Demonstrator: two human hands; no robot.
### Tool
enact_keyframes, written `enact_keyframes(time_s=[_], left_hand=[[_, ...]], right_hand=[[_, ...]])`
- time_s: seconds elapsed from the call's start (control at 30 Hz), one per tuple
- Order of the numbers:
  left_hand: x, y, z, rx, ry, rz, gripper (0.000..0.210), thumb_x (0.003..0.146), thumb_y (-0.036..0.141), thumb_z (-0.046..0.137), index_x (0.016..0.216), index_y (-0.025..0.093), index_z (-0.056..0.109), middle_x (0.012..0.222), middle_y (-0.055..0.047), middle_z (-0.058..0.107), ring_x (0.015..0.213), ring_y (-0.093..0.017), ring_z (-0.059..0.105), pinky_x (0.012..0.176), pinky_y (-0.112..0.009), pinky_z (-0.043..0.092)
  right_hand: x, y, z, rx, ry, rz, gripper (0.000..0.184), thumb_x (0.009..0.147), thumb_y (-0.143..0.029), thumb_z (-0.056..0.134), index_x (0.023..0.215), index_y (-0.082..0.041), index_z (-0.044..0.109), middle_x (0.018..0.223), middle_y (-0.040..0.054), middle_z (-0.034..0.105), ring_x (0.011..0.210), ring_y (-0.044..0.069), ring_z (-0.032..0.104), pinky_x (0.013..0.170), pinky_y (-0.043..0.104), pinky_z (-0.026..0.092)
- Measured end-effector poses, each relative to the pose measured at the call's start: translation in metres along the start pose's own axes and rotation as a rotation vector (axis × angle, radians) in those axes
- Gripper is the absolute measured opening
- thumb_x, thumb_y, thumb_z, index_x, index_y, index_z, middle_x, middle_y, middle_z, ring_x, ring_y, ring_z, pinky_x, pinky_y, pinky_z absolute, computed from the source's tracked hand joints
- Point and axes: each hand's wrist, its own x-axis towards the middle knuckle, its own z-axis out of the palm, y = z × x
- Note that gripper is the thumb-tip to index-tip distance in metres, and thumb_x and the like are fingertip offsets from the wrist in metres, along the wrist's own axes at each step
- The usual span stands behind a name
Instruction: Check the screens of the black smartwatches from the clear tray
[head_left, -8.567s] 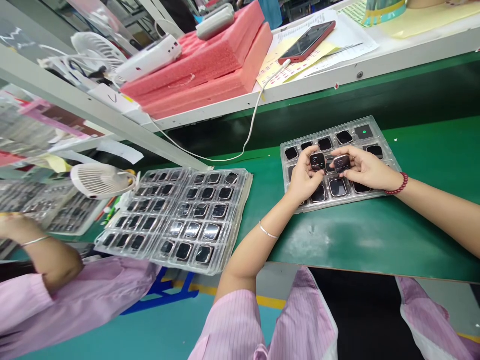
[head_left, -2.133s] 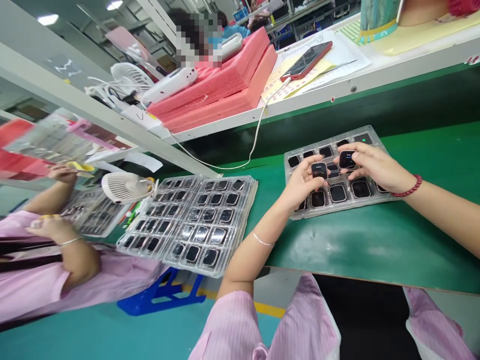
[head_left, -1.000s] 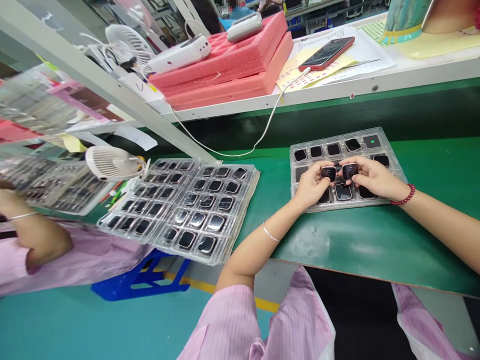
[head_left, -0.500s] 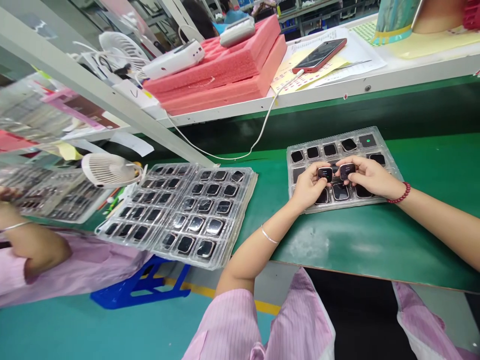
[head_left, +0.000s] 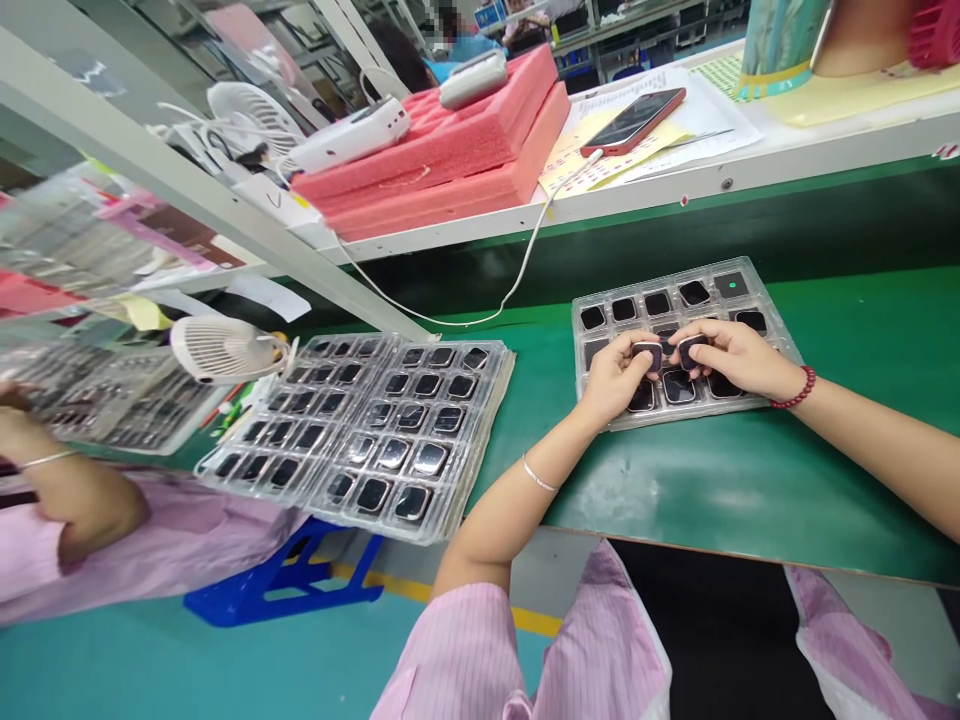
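- Desk (head_left: 750, 480): green mat; it carries all the trays. Work over the mat, so that a dropped part lands soft.
- Tray stack (head_left: 360, 430): clear blister trays, filled with dark square modules, well apart to the left of the hands. A co-worker's arm (head_left: 75, 490) lies further left; leave that area alone.
- Tray (head_left: 772, 320): clear, just under both hands. Most pockets that show hold a module; those under the hands are hidden.
- Left hand (head_left: 611, 375): fingers pinch the left module (head_left: 646, 352) by its edges, just above the tray's middle row.
- Right hand (head_left: 731, 355): fingers pinch the right module (head_left: 691, 349) in the same manner, just beside the other.
- Judged step: two modules are held face up, side by side, above the tray.
- Grip on the edges only; keep fingertips off the dark faces to avoid smears.
- Hold each module low over the tray and level.
- Keep the two modules from knocking together.
- Seat each module square in its pocket; do not force a tilted one.
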Motion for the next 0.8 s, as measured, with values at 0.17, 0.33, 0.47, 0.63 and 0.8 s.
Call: enact_keyframes(time_s=[0.17, 0.33, 0.47, 0.63, 0.8], left_hand=[[0.0, -0.005, 0.0, -0.033, 0.028, 0.024, 0.039, 0.083, 0.026, 0.075, 0.118, 0.017, 0.061, 0.11, -0.007, 0.072, 0.087, -0.014, 0.07, 0.08, -0.026, 0.061], [0.002, -0.009, 0.001, -0.031, 0.036, 0.022, 0.039, 0.083, 0.027, 0.075, 0.118, 0.017, 0.061, 0.11, -0.008, 0.07, 0.089, -0.015, 0.069, 0.076, -0.025, 0.06], [0.002, -0.01, 0.0, -0.025, 0.042, 0.028, 0.043, 0.084, 0.029, 0.075, 0.122, 0.018, 0.061, 0.111, -0.008, 0.071, 0.091, -0.017, 0.07, 0.078, -0.027, 0.06], [0.001, -0.013, -0.003, -0.025, 0.028, 0.038, 0.053, 0.085, 0.033, 0.076, 0.133, 0.02, 0.059, 0.122, -0.01, 0.072, 0.107, -0.022, 0.072, 0.092, -0.035, 0.061], [0.003, -0.015, -0.007, -0.036, 0.009, 0.036, 0.064, 0.093, 0.046, 0.068, 0.152, 0.025, 0.051, 0.147, -0.013, 0.063, 0.112, -0.026, 0.074, 0.085, -0.035, 0.062]], right_hand=[[0.001, 0.003, -0.001, -0.037, 0.016, -0.042, 0.038, 0.077, -0.022, 0.071, 0.115, -0.02, 0.071, 0.105, 0.0077, 0.079, 0.077, 0.02, 0.075, 0.078, 0.04, 0.066], [0.001, 0.001, 0.0, -0.029, -0.009, -0.046, 0.037, 0.078, -0.021, 0.066, 0.115, -0.019, 0.07, 0.106, 0.0098, 0.079, 0.084, 0.023, 0.077, 0.082, 0.044, 0.066], [0.0, 0.0, 0.002, -0.017, -0.016, -0.064, 0.036, 0.077, -0.023, 0.066, 0.113, -0.019, 0.07, 0.106, 0.0103, 0.079, 0.092, 0.025, 0.077, 0.082, 0.044, 0.067], [0.0, 0.003, 0.001, -0.03, -0.01, -0.056, 0.039, 0.078, -0.021, 0.064, 0.117, -0.018, 0.07, 0.108, 0.0112, 0.079, 0.088, 0.025, 0.077, 0.078, 0.042, 0.067], [0.002, 0.009, -0.005, -0.065, 0.007, -0.031, 0.058, 0.083, -0.019, 0.061, 0.141, -0.021, 0.064, 0.132, 0.0126, 0.074, 0.094, 0.026, 0.078, 0.067, 0.036, 0.065]])
